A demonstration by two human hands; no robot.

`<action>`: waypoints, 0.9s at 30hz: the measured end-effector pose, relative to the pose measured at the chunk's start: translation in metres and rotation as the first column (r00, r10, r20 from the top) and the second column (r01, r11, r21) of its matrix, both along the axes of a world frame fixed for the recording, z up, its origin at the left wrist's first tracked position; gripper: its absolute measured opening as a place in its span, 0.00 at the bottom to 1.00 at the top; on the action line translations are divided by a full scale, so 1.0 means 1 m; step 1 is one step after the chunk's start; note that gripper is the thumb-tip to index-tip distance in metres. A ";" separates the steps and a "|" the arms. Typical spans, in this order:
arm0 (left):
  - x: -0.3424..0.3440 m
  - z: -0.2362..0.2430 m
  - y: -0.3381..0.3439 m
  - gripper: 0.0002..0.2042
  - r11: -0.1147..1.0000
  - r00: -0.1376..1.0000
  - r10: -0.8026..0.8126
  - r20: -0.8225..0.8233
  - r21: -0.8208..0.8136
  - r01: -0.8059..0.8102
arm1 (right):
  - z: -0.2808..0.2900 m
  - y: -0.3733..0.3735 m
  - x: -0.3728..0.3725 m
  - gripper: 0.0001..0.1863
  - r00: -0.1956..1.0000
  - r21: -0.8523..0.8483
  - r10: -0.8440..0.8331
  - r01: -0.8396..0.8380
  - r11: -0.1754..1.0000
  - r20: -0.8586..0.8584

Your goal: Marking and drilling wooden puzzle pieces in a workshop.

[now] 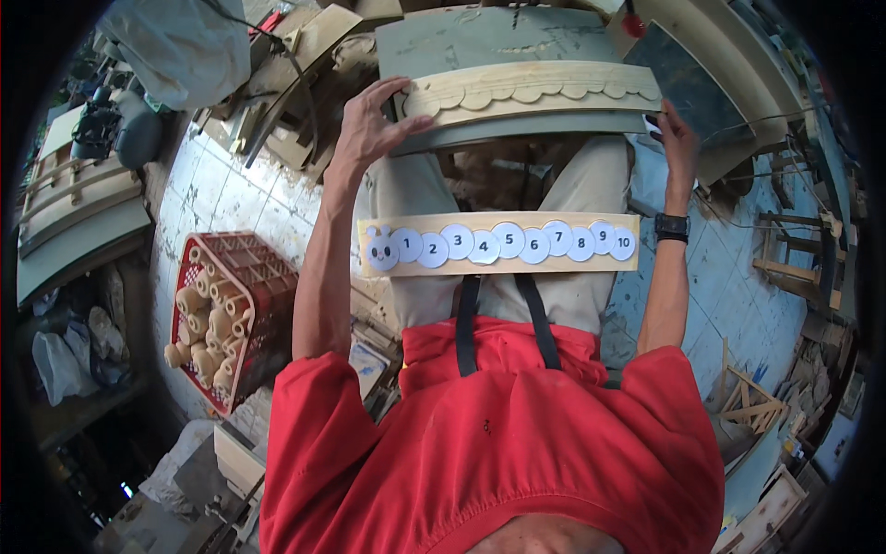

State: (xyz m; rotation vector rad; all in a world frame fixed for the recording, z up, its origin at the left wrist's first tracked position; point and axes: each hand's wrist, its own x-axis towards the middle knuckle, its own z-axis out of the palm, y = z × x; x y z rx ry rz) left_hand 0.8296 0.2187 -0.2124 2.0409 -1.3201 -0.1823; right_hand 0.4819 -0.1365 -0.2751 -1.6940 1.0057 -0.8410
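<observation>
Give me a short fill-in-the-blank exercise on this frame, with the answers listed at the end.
1. The left hand is at the ____ end of the scalloped wooden piece.
2. On the wrist of the right hand is a dark ____.
3. The crate holding rounded wooden pieces is coloured ____.
4. Of the scalloped wooden piece and the strip with pale discs, the ____ is nearer the person's chest.

Missing words: left; watch; red; strip.

Long pale wooden board [535, 90] with a scalloped line along its length, lying crosswise on the counter [452, 42]
</observation>
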 end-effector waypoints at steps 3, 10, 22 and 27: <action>0.000 -0.004 -0.001 0.34 0.997 1.000 0.010 0.002 -0.071 -0.010 | 0.003 -0.005 0.000 0.20 1.000 -0.002 -0.009 0.009 1.000 -0.004; 0.003 -0.011 0.001 0.35 0.996 1.000 0.030 0.001 -0.084 -0.030 | 0.005 -0.004 0.002 0.22 1.000 -0.023 -0.019 0.019 1.000 0.010; -0.008 -0.015 -0.001 0.36 0.996 0.997 0.031 -0.072 -0.084 -0.037 | 0.050 0.098 -0.029 0.19 0.966 -0.411 -0.142 0.042 0.911 -0.217; -0.002 -0.014 0.005 0.36 0.994 0.994 0.058 -0.088 -0.090 -0.066 | 0.073 0.183 -0.010 0.15 0.956 -0.641 0.062 -0.239 0.729 -0.286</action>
